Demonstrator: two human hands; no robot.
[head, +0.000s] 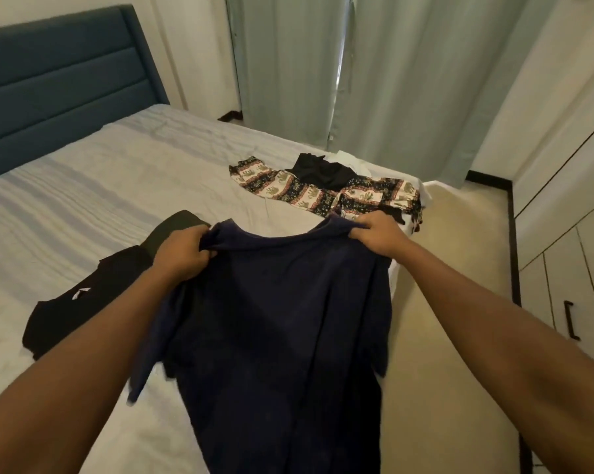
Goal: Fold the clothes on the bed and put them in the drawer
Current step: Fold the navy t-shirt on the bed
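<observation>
Here, a black garment (73, 316) lies flat on the bed (101, 186) at lower left. Beside it the left hand (181, 254) pinches one shoulder of a navy shirt (282, 319), which hangs mid-frame over the bed's edge. The right hand (379, 234) grips the other shoulder. Above it, a patterned garment (309, 193) lies spread.

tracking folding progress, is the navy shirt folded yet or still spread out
Spread out, not folded. The left hand and right hand grip the navy shirt at its shoulders, and it hangs full length.
</observation>
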